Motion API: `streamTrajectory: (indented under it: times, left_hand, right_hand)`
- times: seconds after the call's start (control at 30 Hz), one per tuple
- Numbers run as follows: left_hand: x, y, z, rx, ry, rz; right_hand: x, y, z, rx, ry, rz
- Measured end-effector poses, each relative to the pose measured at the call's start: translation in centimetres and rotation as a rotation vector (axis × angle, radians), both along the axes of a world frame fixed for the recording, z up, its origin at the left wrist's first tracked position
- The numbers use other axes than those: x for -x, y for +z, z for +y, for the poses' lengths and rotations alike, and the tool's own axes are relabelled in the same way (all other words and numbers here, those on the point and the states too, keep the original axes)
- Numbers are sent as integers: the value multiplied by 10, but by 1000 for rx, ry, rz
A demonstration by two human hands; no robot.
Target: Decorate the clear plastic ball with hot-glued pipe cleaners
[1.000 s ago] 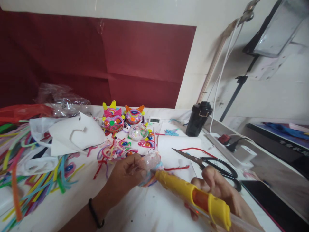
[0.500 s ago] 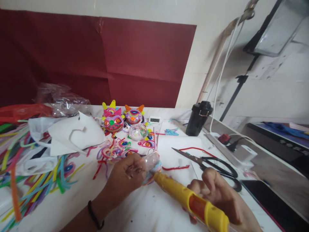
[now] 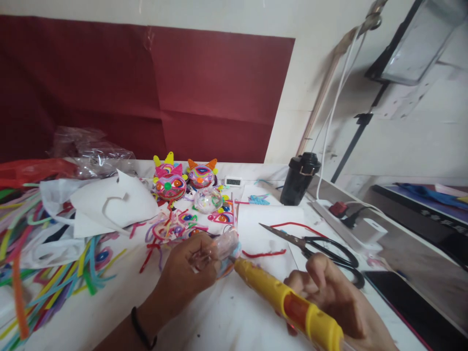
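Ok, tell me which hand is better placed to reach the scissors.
Right, probably: the right hand lies just beside the scissors, though it is holding the yellow glue gun. The left hand holds the clear ball, farther from them.

Left hand holds clear ball — glue gun tip touching.

Glue gun rear ran off the bottom edge, its nozzle tip hid behind the clear ball, timer digits unreadable.
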State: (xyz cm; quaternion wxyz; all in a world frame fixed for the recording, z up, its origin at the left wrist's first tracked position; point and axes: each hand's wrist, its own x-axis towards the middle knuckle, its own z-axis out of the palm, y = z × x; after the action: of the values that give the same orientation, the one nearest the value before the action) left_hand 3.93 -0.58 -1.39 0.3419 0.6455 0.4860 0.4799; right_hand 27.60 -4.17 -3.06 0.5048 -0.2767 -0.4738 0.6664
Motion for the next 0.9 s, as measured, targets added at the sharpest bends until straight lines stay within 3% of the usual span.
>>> streamTrajectory:
  times: [0.27,0.7,0.9]
  left_hand:
    - [2,-3,0,-71,0,100]
    - [5,-5,-1,-120,25,168]
    - [3,-1,0,-108,12,162]
  right_hand:
    - [6,1,-3,18,102,77]
    - [-2,-8,-1,-50,9,19]
    - [-5,-6,1,-93,54,0]
